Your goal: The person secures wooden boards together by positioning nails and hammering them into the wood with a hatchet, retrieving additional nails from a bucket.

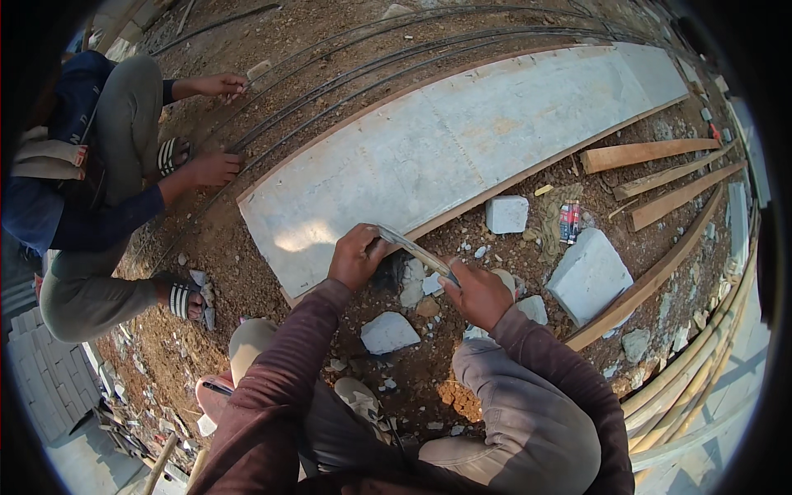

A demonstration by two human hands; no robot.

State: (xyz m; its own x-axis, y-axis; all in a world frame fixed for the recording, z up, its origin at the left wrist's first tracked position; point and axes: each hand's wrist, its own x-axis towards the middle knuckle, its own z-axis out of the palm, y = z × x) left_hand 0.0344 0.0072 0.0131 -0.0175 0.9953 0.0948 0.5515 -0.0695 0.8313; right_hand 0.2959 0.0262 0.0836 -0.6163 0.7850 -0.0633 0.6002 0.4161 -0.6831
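Left hand and right hand both grip a slender, pale, bar-like tool, kind unclear, held between them. 1 o'clock: long grey sheet-faced panel, apparently assembled. 2 o'clock: brown sawn-wood strips, lying loose. Work remaining: cannot tell.

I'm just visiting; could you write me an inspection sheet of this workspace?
Surface: dirt ground, bearing a long pale board
Job's things: slim bar-shaped object, exact kind unclear
Clutter: white blocks, timber strips, small colourful packet
Grips: left grip and right grip, bare hands, both closed on the bar-shaped object
Cables: nothing seen; long dark rods look like steel
Surroundings: another person crouches at left beside the rods; long poles lower right
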